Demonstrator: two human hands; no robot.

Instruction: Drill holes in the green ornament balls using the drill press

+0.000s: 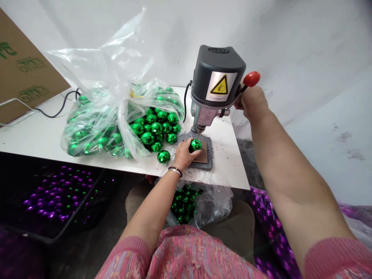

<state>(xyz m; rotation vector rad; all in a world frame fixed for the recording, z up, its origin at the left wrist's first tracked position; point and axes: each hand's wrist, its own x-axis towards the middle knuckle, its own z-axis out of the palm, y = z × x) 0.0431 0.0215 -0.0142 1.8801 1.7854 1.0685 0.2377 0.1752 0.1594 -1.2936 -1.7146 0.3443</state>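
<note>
The left hand (pixel 183 154) grips a green bauble (pixel 195 145) under the bit (pixel 198 133) — steadying it there — while the right hand (pixel 252 104) closes on the red lever (pixel 251 78) at two o'clock.

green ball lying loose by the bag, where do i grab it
Probably from above, fingers around the widest middle of the green mirrored ornament: it is rounded and lies loose on the white table, with the plastic bag just behind it.

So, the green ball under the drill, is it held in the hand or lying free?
Held: the left hand grips the green ornament ball right under the drill bit.
</note>
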